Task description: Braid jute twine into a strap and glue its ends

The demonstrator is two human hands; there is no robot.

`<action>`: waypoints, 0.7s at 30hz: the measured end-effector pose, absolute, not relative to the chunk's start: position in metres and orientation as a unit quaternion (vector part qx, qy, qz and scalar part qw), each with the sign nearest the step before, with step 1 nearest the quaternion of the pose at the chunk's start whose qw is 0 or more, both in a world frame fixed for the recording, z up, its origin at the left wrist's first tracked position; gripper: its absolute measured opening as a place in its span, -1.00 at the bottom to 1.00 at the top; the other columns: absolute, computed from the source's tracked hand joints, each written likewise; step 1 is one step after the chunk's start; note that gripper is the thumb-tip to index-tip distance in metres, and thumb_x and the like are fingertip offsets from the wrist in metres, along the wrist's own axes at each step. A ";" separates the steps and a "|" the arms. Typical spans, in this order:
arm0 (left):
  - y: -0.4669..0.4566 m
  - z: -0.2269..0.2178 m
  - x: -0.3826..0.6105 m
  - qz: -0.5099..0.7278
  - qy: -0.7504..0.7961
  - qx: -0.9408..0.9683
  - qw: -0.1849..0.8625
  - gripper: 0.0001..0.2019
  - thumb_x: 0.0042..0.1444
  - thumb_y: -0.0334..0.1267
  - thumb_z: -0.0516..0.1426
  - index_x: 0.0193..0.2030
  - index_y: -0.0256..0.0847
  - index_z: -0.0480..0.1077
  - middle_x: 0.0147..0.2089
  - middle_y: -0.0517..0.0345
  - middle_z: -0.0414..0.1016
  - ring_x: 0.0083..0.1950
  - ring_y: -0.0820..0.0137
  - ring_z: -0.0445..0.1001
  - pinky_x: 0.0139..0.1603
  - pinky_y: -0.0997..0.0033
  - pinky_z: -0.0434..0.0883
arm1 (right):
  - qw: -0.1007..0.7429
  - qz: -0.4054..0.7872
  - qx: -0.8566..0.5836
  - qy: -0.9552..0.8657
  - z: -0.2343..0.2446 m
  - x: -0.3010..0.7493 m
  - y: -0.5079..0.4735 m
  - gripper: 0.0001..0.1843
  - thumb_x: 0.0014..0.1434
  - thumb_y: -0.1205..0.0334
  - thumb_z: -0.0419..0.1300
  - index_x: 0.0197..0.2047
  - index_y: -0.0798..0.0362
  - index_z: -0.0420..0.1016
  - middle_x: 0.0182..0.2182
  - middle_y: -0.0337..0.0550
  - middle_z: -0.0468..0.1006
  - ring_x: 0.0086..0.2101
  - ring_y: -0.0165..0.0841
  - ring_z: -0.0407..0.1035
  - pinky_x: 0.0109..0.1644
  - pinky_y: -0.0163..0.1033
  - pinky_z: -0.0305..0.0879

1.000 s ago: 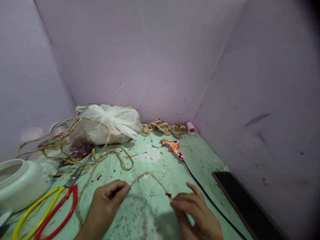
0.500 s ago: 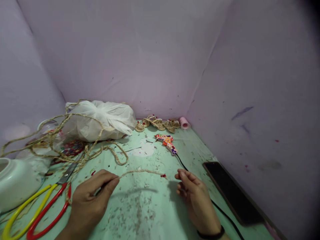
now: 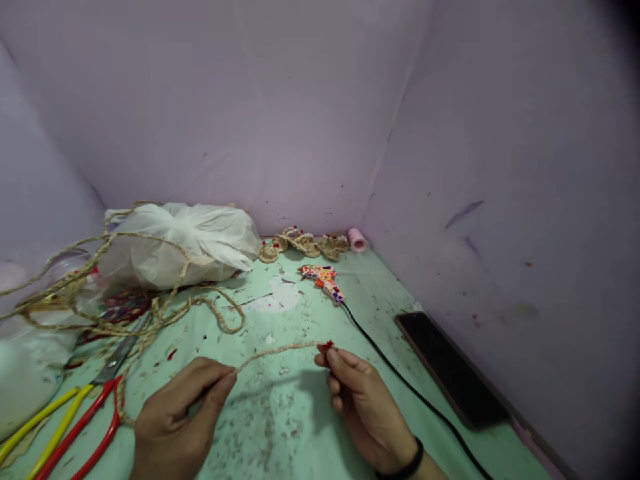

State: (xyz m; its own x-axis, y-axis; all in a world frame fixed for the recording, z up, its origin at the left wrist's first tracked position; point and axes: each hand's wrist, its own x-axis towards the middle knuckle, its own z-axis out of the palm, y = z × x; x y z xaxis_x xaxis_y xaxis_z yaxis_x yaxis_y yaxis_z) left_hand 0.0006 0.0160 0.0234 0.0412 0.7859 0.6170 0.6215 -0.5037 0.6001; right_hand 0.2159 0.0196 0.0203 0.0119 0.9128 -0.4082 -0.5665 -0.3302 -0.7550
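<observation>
Cord (image 3: 280, 349): left hand (image 3: 183, 413) pinches, right (image 3: 367, 403) seemingly.

Pale purple on three sides: left wall (image 3: 30, 160), a kinda creased back wall (image 3: 250, 120), and a right wall (image 3: 525, 133) with dark smears (image 3: 465, 214) plus a few pinkish-red spots (image 3: 476, 321). Tabletop (image 3: 383, 287) is mint green, pretty grubby, brown flecks (image 3: 270, 417) toward the front. Light's soft, bit dim.

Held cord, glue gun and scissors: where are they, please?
Held cord (image 3: 280, 349), head view: middle of its span.
Glue gun (image 3: 327, 281), head view: its patterned body.
Scissors (image 3: 112, 365), head view: near the pivot.
</observation>
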 end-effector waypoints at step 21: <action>0.011 0.026 0.010 0.379 0.455 0.783 0.189 -0.80 0.11 -0.37 0.05 -0.52 -0.24 0.36 -0.57 0.24 0.29 -0.55 0.56 0.28 -0.55 0.58 0.18 | 0.621 0.589 -0.473 -0.209 0.020 0.227 0.023 -0.63 -0.30 0.09 0.46 -0.41 0.11 0.56 -0.47 -0.28 0.49 -0.64 -0.62 0.21 -0.61 -0.50 0.19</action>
State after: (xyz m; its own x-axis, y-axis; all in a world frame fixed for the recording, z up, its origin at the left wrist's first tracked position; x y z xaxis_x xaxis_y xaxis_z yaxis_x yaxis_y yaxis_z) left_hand 0.0096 0.0113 0.0260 0.2993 0.8559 0.4217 0.5691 -0.5149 0.6411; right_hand 0.2275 0.0233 0.0199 0.2181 0.9293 -0.2981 -0.5335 -0.1423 -0.8337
